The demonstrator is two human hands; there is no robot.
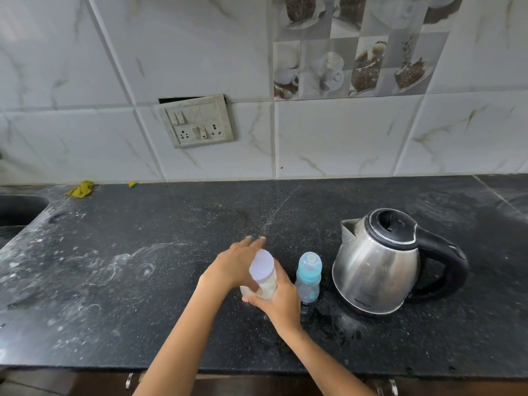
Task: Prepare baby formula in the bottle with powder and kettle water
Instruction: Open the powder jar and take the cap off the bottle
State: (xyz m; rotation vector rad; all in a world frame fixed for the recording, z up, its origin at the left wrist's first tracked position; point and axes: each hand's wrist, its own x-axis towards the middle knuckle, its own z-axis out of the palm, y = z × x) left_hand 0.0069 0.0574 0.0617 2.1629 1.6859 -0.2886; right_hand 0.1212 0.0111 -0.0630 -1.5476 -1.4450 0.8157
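Now, from the head view, both hands are together on the powder jar [263, 277], which is tilted just left of the baby bottle [308, 277]. The right hand [281, 302] wraps its fingers around the jar's lower body; the left hand [237, 265] lies against the jar's far side with fingers straight, near the pale lid [261, 265]. The bottle stands upright on the desk [143, 281], capped in blue, with the steel kettle [380, 267] just to its right. The jar looks like light, stiff plastic, smooth enough to slip, so the body grip seems sound while the lid is twisted. The bottle is likely light and easily tipped; holding its waist would steady it.
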